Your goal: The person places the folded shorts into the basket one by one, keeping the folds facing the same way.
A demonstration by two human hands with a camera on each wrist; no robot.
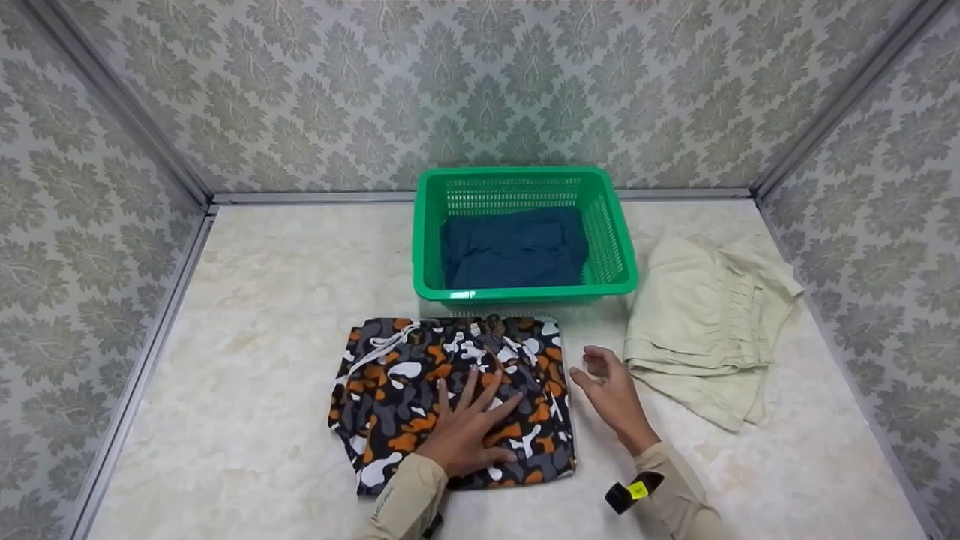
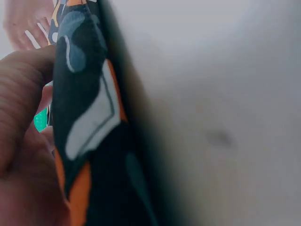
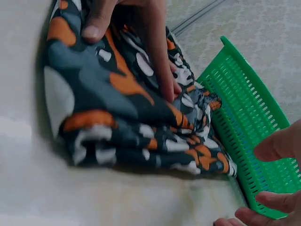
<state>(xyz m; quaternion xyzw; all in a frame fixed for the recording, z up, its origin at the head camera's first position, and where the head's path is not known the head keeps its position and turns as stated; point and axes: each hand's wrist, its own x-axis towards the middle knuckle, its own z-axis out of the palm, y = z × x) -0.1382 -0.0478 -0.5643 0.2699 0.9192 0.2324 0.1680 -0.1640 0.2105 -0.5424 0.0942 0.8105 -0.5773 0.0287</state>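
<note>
A pair of patterned shorts in black, grey, orange and white lies folded on the table, its waistband and white drawstring toward the back. My left hand rests on the cloth with its fingers spread. Just off the shorts' right edge is my right hand, its fingers loosely bent around nothing. The right wrist view shows the shorts' layered side, with the right hand's fingers apart from it. In the left wrist view the thumb lies against the cloth.
Behind the shorts stands a green plastic basket holding folded dark blue clothing. Beige elastic-waist shorts lie loosely on the right. Patterned walls border the pale marbled table at the back and sides.
</note>
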